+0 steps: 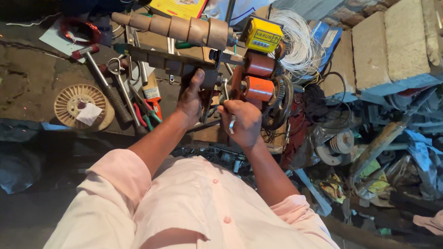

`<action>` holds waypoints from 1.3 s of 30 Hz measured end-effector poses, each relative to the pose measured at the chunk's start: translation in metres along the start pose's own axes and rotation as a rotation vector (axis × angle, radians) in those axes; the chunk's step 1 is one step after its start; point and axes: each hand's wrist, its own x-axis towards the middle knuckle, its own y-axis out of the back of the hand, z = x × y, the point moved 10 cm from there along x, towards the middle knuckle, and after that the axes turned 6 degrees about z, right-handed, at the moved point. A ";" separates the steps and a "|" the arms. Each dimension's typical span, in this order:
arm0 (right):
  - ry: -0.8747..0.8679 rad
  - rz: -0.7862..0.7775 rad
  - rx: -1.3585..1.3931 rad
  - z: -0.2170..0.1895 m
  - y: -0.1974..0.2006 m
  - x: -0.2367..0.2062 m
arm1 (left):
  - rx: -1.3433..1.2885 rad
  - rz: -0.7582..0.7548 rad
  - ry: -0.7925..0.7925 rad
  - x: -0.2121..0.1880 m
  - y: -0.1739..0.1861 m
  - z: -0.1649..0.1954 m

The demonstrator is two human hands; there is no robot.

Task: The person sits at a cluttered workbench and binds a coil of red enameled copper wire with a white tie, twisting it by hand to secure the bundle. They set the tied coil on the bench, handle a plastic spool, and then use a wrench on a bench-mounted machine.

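Dim, warm light; dark corners; slight blur

"What did the person wear?"

"A pale pink shirt, buttoned down the front with small round buttons of the same pink. The sleeves were rolled up into thick cuffs above the elbows, so both forearms were bare."

"Anything on the hands?"

"The right hand [243,122] carried a silver-coloured ring on one finger. The left hand [192,96] showed no ring or glove from that angle."

"And the cloth?"

"Plain, lightly creased across the chest, with folds bunched at each rolled sleeve."
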 end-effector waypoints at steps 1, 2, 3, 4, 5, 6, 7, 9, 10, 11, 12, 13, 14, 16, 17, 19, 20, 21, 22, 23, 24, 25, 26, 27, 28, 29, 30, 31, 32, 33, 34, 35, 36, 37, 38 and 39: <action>0.019 -0.020 -0.019 -0.001 -0.003 -0.003 | 0.005 0.007 0.008 0.001 0.001 -0.002; 0.028 -0.017 -0.010 0.000 -0.002 -0.004 | 0.009 0.016 0.016 0.002 0.003 -0.004; 0.035 -0.014 -0.004 0.000 -0.001 -0.004 | 0.015 0.022 0.025 0.003 0.004 -0.006; 0.040 -0.011 0.001 0.001 0.001 -0.004 | 0.029 0.021 0.026 0.003 0.004 -0.007; 0.020 0.008 0.006 0.003 0.004 -0.002 | 0.040 0.019 0.031 0.003 0.004 -0.007; 0.000 0.026 0.007 0.005 0.007 0.001 | 0.049 0.015 0.039 0.003 0.004 -0.008; -0.016 0.049 0.005 0.006 0.010 0.004 | 0.029 -0.001 0.028 0.002 0.001 -0.006; -0.111 0.056 0.037 0.012 0.011 0.010 | 0.000 -0.037 -0.017 0.001 -0.003 0.005; -0.163 0.058 0.058 0.014 0.010 0.012 | 0.004 -0.032 -0.018 0.001 -0.003 0.008; -0.143 0.061 0.051 0.011 0.009 0.016 | 0.010 -0.023 -0.007 0.000 -0.002 0.010; -0.137 0.061 0.040 0.007 0.007 0.016 | 0.018 -0.012 0.017 0.000 0.001 0.012; -0.143 0.056 0.021 0.005 0.004 0.016 | -0.022 -0.065 0.117 -0.002 -0.001 0.006; -0.112 0.051 0.005 0.001 0.001 0.016 | -0.067 -0.121 0.227 -0.004 -0.004 -0.002; -0.002 0.069 -0.027 -0.009 -0.007 0.016 | -0.072 -0.158 0.236 0.003 0.000 0.001; -0.001 0.096 -0.010 -0.006 -0.011 0.017 | -0.039 -0.123 0.145 0.009 0.008 0.007; -0.048 0.084 0.030 -0.004 -0.018 0.012 | -0.021 -0.097 0.143 0.007 0.021 -0.008; -0.128 0.042 0.022 0.002 -0.026 0.008 | -0.016 -0.118 0.213 0.010 0.026 -0.021; -0.203 0.018 0.010 0.007 -0.032 0.005 | 0.002 -0.152 0.277 0.010 0.032 -0.034; -0.266 0.008 -0.010 0.011 -0.035 0.003 | -0.034 -0.169 0.307 0.011 0.035 -0.045; -0.261 0.011 -0.048 0.010 -0.035 0.004 | -0.067 -0.185 0.319 0.017 0.035 -0.054; -0.248 0.009 -0.060 0.007 -0.034 0.007 | -0.098 -0.180 0.312 0.024 0.040 -0.059; -0.224 -0.002 -0.053 0.006 -0.035 0.013 | -0.125 -0.196 0.264 0.031 0.038 -0.060; -0.284 -0.029 -0.036 0.015 -0.035 0.020 | -0.152 -0.212 0.202 0.040 0.036 -0.057; -0.342 -0.055 -0.015 0.026 -0.037 0.029 | -0.154 -0.218 0.145 0.045 0.037 -0.051; -0.292 -0.080 -0.051 0.030 -0.038 0.043 | -0.159 -0.228 0.093 0.047 0.034 -0.046; -0.244 -0.115 -0.093 0.035 -0.035 0.058 | -0.104 -0.174 0.061 0.052 0.038 -0.042; -0.362 -0.167 -0.009 0.054 -0.039 0.067 | -0.058 -0.112 0.036 0.054 0.042 -0.040; -0.478 -0.219 0.065 0.073 -0.044 0.074 | -0.010 -0.057 0.013 0.055 0.046 -0.036; -0.586 -0.262 0.130 0.092 -0.052 0.082 | 0.031 -0.037 -0.068 0.054 0.046 -0.023; -0.702 -0.299 0.191 0.109 -0.060 0.086 | 0.080 -0.025 -0.141 0.052 0.046 -0.012; -0.824 -0.338 0.239 0.121 -0.062 0.083 | 0.125 -0.019 -0.202 0.049 0.044 -0.004; -0.725 -0.291 0.228 0.117 -0.052 0.092 | 0.111 -0.020 -0.181 0.048 0.041 -0.005; -0.623 -0.244 0.220 0.111 -0.042 0.099 | 0.099 -0.021 -0.162 0.048 0.040 -0.006; -0.516 -0.204 0.212 0.103 -0.031 0.104 | 0.081 -0.019 -0.145 0.048 0.040 -0.009; -0.583 -0.123 0.340 0.106 -0.018 0.100 | -0.009 -0.049 -0.069 0.048 0.037 -0.020; -0.657 -0.039 0.461 0.107 -0.006 0.091 | -0.100 -0.082 0.016 0.047 0.034 -0.034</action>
